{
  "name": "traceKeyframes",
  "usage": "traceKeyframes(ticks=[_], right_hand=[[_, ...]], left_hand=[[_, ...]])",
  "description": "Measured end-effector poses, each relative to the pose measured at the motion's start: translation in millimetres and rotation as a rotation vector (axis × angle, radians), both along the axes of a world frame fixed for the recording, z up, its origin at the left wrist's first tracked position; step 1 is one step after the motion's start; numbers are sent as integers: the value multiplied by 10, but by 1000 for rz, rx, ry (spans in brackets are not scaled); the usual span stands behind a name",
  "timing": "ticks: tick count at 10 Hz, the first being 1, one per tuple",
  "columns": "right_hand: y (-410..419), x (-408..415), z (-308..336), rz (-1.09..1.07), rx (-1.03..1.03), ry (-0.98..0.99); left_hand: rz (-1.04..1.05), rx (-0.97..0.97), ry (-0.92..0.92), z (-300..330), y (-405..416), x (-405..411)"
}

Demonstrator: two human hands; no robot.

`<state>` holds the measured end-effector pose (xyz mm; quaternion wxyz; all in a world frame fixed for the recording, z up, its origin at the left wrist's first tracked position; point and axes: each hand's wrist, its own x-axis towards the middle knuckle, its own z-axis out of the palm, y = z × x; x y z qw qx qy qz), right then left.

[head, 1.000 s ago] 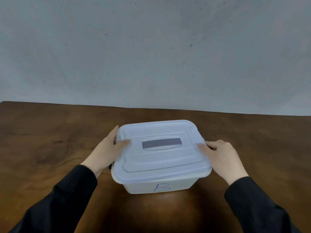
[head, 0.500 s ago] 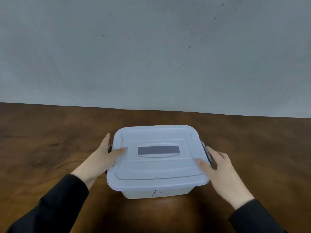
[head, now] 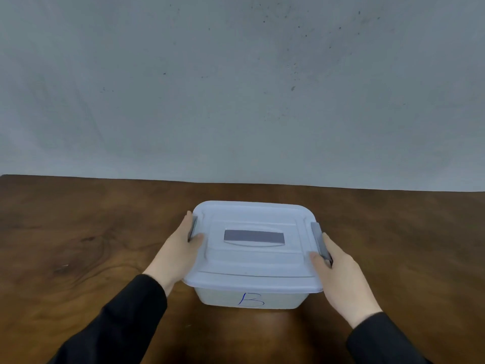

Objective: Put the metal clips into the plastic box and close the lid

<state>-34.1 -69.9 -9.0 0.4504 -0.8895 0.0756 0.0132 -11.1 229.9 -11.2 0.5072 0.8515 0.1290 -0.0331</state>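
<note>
A translucent white plastic box (head: 249, 298) marked with a blue "B" stands on the brown wooden table (head: 78, 245). Its pale lid (head: 252, 261) lies flat on top, with a grey handle (head: 254, 237) in the middle. My left hand (head: 178, 248) grips the grey left latch (head: 193, 228), thumb on the lid. My right hand (head: 341, 274) grips the grey right latch (head: 320, 243), thumb on the lid's edge. No metal clips are visible; the box's inside is hidden.
A plain grey wall (head: 236, 88) rises behind the table's far edge. Bare wood surrounds the box on all sides. My black sleeves (head: 118, 324) reach in from the bottom corners.
Both hands have shifted from the lid's sides onto the grey side latches, which now stand up against the lid's edge. The view has moved slightly.
</note>
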Motion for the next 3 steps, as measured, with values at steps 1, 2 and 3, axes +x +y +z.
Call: traceKeyframes(ticks=[1,2,3], right_hand=[[19,9,36,27,-162,-11],[27,-11,61,46,-131,14],[-25,-99,98,-5,55,-68]], left_hand=[[-14,68,-21,-37,-21,-10],[-23,27,-10,25,-33,-12],[40,-102,-1,110,-34,-97]])
